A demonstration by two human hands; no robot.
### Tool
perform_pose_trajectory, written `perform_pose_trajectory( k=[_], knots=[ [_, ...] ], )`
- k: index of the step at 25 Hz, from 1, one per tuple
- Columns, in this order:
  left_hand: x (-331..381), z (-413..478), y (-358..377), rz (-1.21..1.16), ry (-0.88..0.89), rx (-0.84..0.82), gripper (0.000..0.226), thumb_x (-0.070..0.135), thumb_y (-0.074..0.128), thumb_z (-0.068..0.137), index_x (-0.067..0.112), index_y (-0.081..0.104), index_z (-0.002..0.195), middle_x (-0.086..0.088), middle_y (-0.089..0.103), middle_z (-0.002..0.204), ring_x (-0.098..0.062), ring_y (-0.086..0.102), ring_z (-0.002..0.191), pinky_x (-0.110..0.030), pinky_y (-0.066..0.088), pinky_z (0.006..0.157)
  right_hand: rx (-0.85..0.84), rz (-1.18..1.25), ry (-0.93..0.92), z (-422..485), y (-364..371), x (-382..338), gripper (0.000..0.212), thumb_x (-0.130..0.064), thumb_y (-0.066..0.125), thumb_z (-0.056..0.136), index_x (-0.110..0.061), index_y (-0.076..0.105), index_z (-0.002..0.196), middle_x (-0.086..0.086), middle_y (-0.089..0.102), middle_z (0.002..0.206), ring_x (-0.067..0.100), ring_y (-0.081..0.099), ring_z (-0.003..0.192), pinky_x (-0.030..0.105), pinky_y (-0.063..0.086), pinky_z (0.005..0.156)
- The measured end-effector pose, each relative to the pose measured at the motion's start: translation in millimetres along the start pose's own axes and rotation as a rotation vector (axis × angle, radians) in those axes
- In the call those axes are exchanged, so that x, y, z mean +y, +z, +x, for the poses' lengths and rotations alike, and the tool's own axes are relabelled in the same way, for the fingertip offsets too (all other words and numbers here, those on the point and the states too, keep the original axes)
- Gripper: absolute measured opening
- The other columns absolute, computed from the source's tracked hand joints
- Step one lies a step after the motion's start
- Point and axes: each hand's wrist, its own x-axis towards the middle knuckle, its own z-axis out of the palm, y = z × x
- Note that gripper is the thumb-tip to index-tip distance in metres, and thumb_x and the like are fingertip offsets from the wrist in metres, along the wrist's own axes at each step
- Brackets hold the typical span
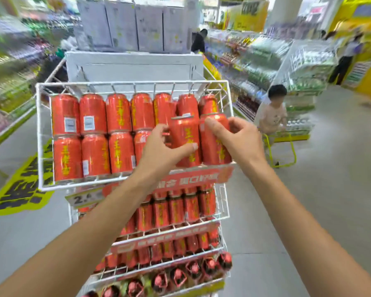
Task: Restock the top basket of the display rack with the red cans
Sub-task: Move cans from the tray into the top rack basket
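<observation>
Head view, only one there is. Person is standing at the display rack (223,202), both arms reaching to the top basket (37,133), a white wire tray tilted toward them. Basket is holding two rows of red cans (92,133) lying on their sides, filling it from the left wall across.

Left hand (161,151) is closing round one can (185,136) near the basket's right end, thumb lying across its face. Right hand (238,136) is gripping the next can (214,142), against the basket's right wall. Both cans are sitting in the front row's last two slots, seemingly not fully seated.

Advice: be pressing them flat and square with the neighbours, bases against the front lip, labels outward, letting go only once they are resting steady.

Lower tiers are holding more red cans.
</observation>
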Motion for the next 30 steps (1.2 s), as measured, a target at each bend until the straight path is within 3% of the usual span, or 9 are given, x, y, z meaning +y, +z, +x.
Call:
perform_pose_trajectory(
  k=[3,8,12,16,20,30],
  knots=[
    [5,42,36,0.104,-0.028,0.098,0.056,0.036,0.097,0.058,0.024,0.063,0.102,0.001,0.076,0.096,-0.018,0.074,0.088,-0.043,0.063,0.087,-0.005,-0.117,0.025,51,-11,15,0.042,-0.070,0.078,0.072,-0.029,0.075,0.078,-0.016,0.070,0.067,-0.014,0.060,0.058,0.010,0.042,0.057],
    [-22,57,74,0.207,-0.157,0.196,0.057,0.045,0.097,0.054,0.020,0.072,0.099,0.003,0.078,0.093,-0.014,0.072,0.083,-0.038,0.062,0.084,0.031,-0.286,-0.007,74,-8,64,0.063,-0.083,0.072,0.064,-0.024,0.080,0.085,-0.006,0.075,0.079,0.009,0.071,0.082,0.035,0.056,0.080],
    [-25,44,74,0.265,-0.216,0.167,0.062,0.056,0.093,0.051,0.018,0.077,0.097,0.004,0.081,0.089,-0.014,0.078,0.087,-0.047,0.064,0.086,0.118,-0.479,-0.072,61,-9,78,0.070,-0.091,0.060,0.066,-0.029,0.078,0.092,-0.006,0.072,0.086,0.017,0.068,0.090,0.030,0.045,0.073],
    [-16,38,78,0.408,-0.189,0.145,0.055,0.051,0.093,0.066,0.018,0.077,0.107,0.003,0.081,0.095,-0.015,0.077,0.091,-0.043,0.063,0.086,0.112,-0.521,-0.109,55,-10,82,0.070,-0.088,0.062,0.069,-0.027,0.075,0.102,-0.004,0.069,0.096,0.020,0.067,0.095,0.032,0.044,0.076],
    [-9,38,83,0.523,-0.183,0.154,0.075,0.063,0.089,0.059,0.018,0.068,0.115,0.001,0.077,0.106,-0.020,0.074,0.099,-0.044,0.063,0.085,0.093,-0.591,-0.107,62,-10,81,0.073,-0.084,0.065,0.071,-0.018,0.067,0.103,0.004,0.067,0.101,0.029,0.066,0.099,0.038,0.049,0.079],
    [-5,30,99,0.623,-0.167,0.222,0.066,0.055,0.089,0.071,0.016,0.058,0.115,-0.002,0.071,0.108,-0.023,0.070,0.098,-0.042,0.060,0.085,0.033,-0.642,-0.118,54,-9,80,0.060,-0.066,0.071,0.082,-0.015,0.059,0.110,0.008,0.063,0.105,0.036,0.066,0.097,0.041,0.049,0.072]
  ],
)
